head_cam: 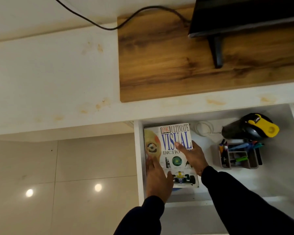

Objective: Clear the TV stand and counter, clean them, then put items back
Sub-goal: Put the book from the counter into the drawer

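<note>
Large white hardcover visual dictionary (175,150), left corner of lower shelf (270,184): left grip (157,180) flat atop, right grip (192,156) clasping edge, apparently for lifting or squaring.

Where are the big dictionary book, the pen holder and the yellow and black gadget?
Dictionary book (176,133): head view, on the cover's title.
Pen holder (241,164): head view, on its front wall.
Yellow and black gadget (263,127): head view, on its yellow part.

Both arms extend forward in dark sleeves. Left hand (157,179): palm down, fingers straight and spread, pressing flat. Right hand (191,157): thumb lies on top, fingers wrapped round an edge and out of sight, grip closed. The hands sit near each other, apart.
</note>
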